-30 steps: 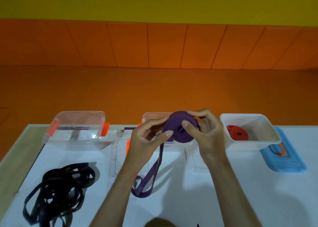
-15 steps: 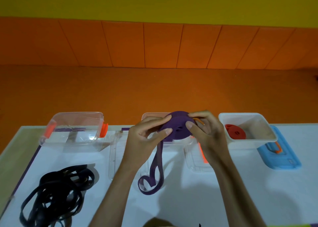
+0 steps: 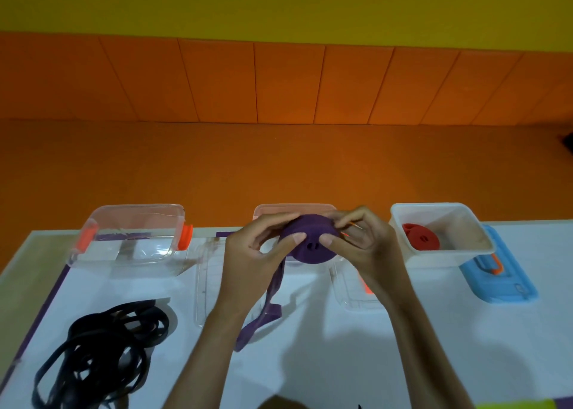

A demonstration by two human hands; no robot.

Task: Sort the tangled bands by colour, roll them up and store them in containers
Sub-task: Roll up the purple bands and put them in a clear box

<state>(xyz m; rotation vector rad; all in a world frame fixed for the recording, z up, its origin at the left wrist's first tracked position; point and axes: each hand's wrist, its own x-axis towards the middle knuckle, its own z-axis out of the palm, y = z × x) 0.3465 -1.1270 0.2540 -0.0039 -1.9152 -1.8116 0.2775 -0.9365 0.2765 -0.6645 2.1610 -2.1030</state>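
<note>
We see a white table (image 3: 465, 346) up front. Behind it we've got orange floor (image 3: 279, 166), orange wall panels (image 3: 288, 83), and yellow wall (image 3: 279, 2) on top.

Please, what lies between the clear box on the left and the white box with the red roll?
Head view: the left hand and right hand gripping the purple roll, with another clear box behind them.

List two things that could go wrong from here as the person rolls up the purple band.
1. The purple roll is held above the table by the left hand and right hand, thumbs pressing its face. A slip could let the coil spring open.
2. Its loose tail hangs down to the table beside a clear lid. It might twist or catch there and wind in unevenly.
</note>
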